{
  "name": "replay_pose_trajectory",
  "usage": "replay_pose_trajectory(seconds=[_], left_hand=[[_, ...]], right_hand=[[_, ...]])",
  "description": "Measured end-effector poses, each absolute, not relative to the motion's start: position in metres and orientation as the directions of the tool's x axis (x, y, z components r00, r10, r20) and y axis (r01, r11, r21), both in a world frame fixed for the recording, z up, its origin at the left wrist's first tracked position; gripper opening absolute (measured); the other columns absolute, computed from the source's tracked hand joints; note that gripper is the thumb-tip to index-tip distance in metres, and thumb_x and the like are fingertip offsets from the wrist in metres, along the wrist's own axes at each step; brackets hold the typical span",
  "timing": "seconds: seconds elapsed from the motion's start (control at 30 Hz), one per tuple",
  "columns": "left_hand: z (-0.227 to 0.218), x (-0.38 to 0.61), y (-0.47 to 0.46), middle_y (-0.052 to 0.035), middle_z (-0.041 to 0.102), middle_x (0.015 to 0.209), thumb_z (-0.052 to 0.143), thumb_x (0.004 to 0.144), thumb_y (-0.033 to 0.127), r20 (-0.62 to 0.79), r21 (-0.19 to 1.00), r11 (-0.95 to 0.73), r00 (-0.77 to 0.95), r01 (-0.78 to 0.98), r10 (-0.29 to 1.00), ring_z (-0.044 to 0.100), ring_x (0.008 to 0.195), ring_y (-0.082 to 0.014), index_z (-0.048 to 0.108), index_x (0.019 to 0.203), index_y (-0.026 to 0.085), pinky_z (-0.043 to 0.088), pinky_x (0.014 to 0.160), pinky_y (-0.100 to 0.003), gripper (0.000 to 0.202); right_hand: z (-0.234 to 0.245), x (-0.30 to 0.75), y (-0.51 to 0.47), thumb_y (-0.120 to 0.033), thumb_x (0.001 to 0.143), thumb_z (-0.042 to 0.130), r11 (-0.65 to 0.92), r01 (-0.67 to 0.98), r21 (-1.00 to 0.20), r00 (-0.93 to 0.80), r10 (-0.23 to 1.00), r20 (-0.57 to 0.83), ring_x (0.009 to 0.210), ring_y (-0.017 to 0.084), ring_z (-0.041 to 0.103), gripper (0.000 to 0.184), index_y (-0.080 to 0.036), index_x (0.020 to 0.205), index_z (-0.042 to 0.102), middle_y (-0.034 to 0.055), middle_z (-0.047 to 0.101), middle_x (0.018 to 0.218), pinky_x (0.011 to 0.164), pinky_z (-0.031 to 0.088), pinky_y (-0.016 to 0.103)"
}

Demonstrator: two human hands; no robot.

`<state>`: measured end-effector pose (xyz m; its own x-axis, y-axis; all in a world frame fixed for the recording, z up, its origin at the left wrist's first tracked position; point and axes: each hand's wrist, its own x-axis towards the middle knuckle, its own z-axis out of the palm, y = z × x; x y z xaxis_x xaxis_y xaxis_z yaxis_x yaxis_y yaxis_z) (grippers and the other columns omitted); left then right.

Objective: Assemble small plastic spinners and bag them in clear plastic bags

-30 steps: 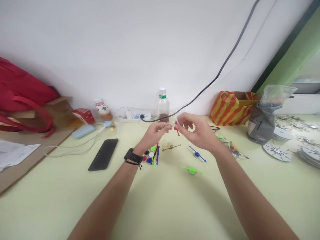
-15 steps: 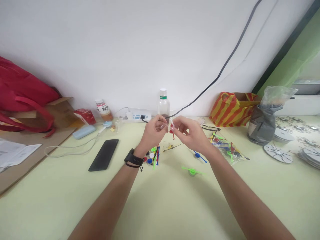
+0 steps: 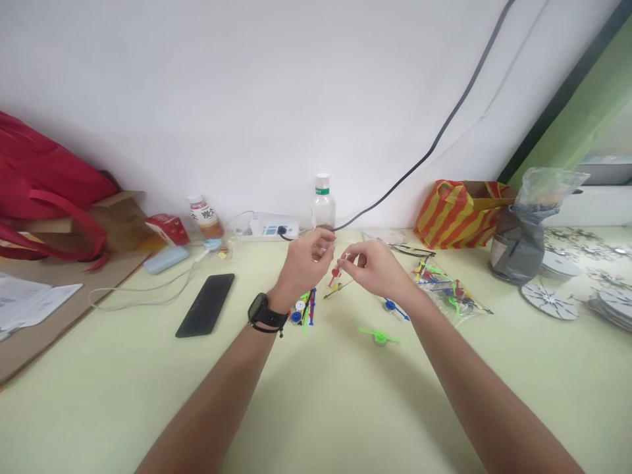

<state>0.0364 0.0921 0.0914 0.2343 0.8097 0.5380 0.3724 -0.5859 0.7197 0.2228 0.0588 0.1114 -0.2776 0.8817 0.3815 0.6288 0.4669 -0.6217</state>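
Note:
My right hand [image 3: 375, 266] pinches a small red arrow spinner [image 3: 336, 272] with a whitish part by the fingertips. Close beside it, my left hand [image 3: 311, 260] has its fingers curled together; whatever they hold, if anything, is hidden. Below the hands lies a yellow arrow spinner [image 3: 336, 288], partly covered. A blue arrow spinner [image 3: 390, 305] rests under my right wrist, and a green arrow spinner [image 3: 380, 338] sits nearer to me. Loose arrows [image 3: 311, 307] and small round discs [image 3: 296, 316] are heaped beside my left wrist.
A clear bag of coloured spinners [image 3: 451, 293] lies at right, near a striped bag [image 3: 461, 214] and grey-white discs [image 3: 549, 301]. A black phone [image 3: 205, 306] is at left. Against the wall stand a clear bottle [image 3: 323, 207] and a power strip [image 3: 276, 229].
My hands have moved slightly apart. The red arrow spinner has shifted a little left and down with my right hand's fingers.

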Motion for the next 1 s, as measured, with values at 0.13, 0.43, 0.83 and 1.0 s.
replay_pose_trajectory(seconds=[0.13,0.43,0.83,1.0], left_hand=[[0.091,0.035,0.093,-0.0034,0.075,0.093,0.062,0.093,0.026,0.541,0.708,-0.599,0.257,0.374,0.801,0.074,0.08,-0.0184,0.07,0.108,0.023,0.06,0.071,-0.029,0.017],[0.094,0.035,0.09,-0.0021,0.071,0.093,0.062,0.095,0.027,0.541,0.697,-0.612,0.287,0.373,0.79,0.072,0.083,-0.0177,0.064,0.107,0.024,0.058,0.071,-0.028,0.012],[0.115,0.027,0.084,-0.006,0.072,0.119,0.062,0.099,0.032,0.645,0.633,-0.682,0.237,0.367,0.726,0.07,0.105,-0.0198,0.06,0.126,0.025,0.055,0.094,-0.033,0.028],[0.124,0.023,0.078,-0.0073,0.068,0.125,0.07,0.094,0.037,0.622,0.59,-0.719,0.362,0.366,0.695,0.065,0.117,-0.0233,0.063,0.113,0.024,0.052,0.099,-0.035,0.024]], right_hand=[[0.108,0.22,0.06,-0.024,0.089,0.06,0.455,0.605,-0.654,-0.29,0.89,0.351,0.054,0.012,0.053,0.024,-0.018,0.072,0.075,0.0011,0.07,0.067,0.052,0.035,0.025],[0.106,0.23,0.061,-0.037,0.095,0.063,0.389,0.76,-0.52,-0.209,0.905,0.371,0.067,0.018,0.064,0.018,-0.022,0.094,0.073,0.0053,0.077,0.087,0.065,0.044,0.031],[0.115,0.257,0.063,-0.013,0.092,0.057,0.611,0.691,-0.387,-0.444,0.78,0.441,0.088,0.022,0.067,0.016,-0.022,0.088,0.069,0.0046,0.075,0.092,0.083,0.047,0.036],[0.118,0.257,0.061,-0.011,0.088,0.06,0.569,0.726,-0.386,-0.435,0.815,0.383,0.088,0.023,0.065,0.016,-0.023,0.088,0.071,0.0037,0.075,0.09,0.078,0.047,0.035]])
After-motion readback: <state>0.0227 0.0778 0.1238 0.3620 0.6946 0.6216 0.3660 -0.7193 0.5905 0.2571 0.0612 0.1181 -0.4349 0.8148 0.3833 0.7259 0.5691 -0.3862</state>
